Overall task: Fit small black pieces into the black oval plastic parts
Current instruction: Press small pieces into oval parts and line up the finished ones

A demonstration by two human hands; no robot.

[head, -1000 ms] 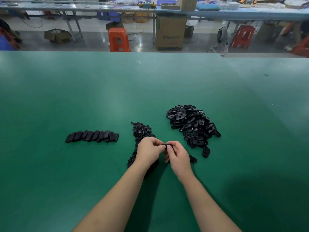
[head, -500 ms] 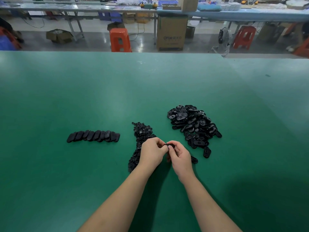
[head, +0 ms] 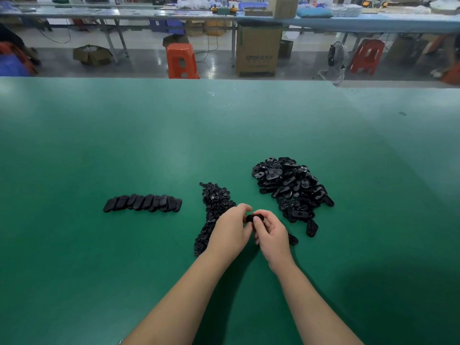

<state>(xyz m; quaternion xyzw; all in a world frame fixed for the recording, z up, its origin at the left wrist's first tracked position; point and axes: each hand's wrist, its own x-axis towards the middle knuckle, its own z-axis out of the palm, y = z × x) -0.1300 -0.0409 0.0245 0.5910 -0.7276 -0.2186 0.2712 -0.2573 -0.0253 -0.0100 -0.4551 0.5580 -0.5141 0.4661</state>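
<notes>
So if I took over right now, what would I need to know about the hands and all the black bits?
Left hand and right hand: both pinch one black oval part between them, just above the green table. Whether its small piece is already in cannot be seen.
Small black pieces: a strip-shaped pile under and beyond the left hand.
Unfitted oval parts: a heap to the right, with a few strays by the right hand.
Done: a row of oval parts lined up overlapping at the left.
Left: finish the held part, add it to the row, then work through the heap.
</notes>
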